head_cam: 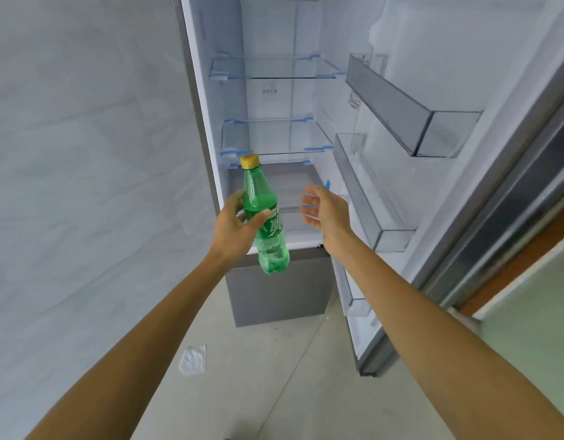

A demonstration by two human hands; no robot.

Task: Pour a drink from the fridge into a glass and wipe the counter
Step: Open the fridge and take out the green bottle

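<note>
Green plastic bottle [268,217] with a yellow cap [249,161] sits in my left hand [239,225], held roughly upright with a slight tilt, cap end far and base end near. From the head view, the grip is closed around the labelled middle of the bottle, thumb across the front, fingers wrapped behind. The bottle is held in the air in front of the open fridge [274,122], level with its lowest compartment and clear of the shelves. Liquid fills it up to the shoulder.

My right hand [325,211] is just right of the bottle, not touching it; palm turned left toward it, fingers spread and loose, holding nothing.

Inside the fridge, two glass shelves [274,69] with blue-taped corners show bare. The fridge door [464,154] stands open on the right, carrying clear door bins [401,112], upper and lower, both unloaded.

Pale marbled wall [83,154] fills the left. The tiled floor [290,376] lies below, with a small crumpled scrap of clear plastic [193,359] on it near the wall.
</note>
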